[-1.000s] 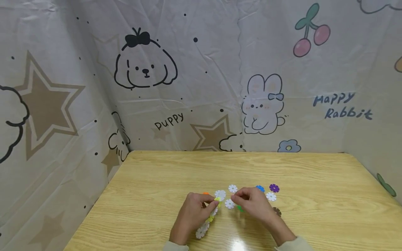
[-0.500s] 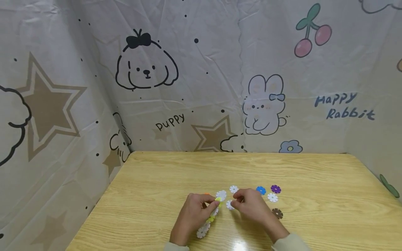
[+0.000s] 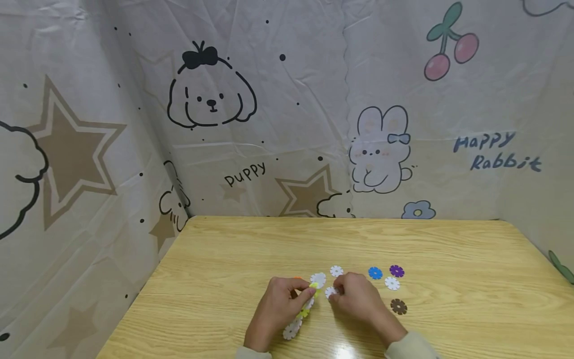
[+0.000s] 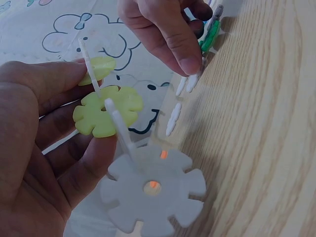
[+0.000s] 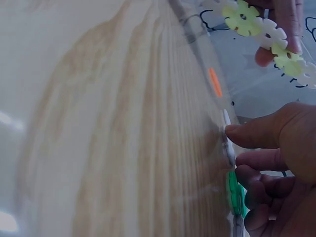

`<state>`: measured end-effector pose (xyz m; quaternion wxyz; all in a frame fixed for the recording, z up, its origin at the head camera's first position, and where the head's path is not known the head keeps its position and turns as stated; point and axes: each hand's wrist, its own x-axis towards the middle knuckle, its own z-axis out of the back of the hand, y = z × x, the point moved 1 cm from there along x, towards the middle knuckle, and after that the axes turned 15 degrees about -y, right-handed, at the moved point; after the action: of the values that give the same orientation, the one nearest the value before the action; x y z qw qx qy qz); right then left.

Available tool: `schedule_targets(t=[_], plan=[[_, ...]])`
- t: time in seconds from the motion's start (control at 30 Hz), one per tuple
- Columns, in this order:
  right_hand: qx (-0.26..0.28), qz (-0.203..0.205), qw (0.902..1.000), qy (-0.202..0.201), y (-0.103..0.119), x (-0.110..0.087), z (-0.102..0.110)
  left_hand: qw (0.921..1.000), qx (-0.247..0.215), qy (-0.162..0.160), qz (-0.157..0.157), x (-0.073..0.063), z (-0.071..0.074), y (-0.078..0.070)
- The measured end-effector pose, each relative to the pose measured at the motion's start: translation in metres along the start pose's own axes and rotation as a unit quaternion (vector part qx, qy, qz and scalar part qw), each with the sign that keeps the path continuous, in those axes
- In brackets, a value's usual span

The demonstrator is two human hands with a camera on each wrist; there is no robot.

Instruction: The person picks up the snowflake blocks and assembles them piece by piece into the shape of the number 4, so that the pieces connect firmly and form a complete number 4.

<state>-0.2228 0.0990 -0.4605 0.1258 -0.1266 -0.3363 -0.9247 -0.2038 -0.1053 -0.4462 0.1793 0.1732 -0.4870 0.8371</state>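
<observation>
My left hand pinches a chain of interlocked snowflake discs, yellow and white by turns. In the left wrist view, a yellow disc sits by the fingers and a larger-looking white disc hangs nearest the camera. My right hand is low over the tabletop, thumb and forefinger at the edges of a loose white snowflake disc. That disc lies on the table, partly covered by the fingers. A green disc shows beneath the curled fingers in the right wrist view; the head view hides it.
On the wooden table lie loose discs: white, blue, purple, another white one and brown. An orange disc peeks out behind my left hand. A printed cloth hangs around the table.
My right hand has shifted slightly left and down onto the loose white disc, its fingers more curled. The blue and brown discs have come into fuller view. The left hand keeps its hold.
</observation>
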Motion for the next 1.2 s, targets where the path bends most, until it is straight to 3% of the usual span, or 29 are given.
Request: schedule_targets(t=[0.23, 0.57, 0.87, 1.2], plan=[[-0.033, 0.003, 0.9993, -0.016, 0.002, 0.000, -0.001, 1.0000, -0.002, 0.001, -0.003, 0.000, -0.001, 0.001], [-0.031, -0.011, 0.9993, -0.014, 0.002, 0.003, 0.000, 0.9999, -0.012, 0.005, 0.001, 0.000, -0.001, -0.001], [0.022, -0.054, 0.9983, -0.010, -0.002, 0.001, 0.004, 0.9999, -0.005, 0.013, 0.006, -0.001, -0.001, -0.002], [0.074, -0.038, 0.9963, 0.024, -0.010, -0.001, 0.013, 0.9993, 0.013, 0.029, 0.020, -0.001, -0.002, -0.001]])
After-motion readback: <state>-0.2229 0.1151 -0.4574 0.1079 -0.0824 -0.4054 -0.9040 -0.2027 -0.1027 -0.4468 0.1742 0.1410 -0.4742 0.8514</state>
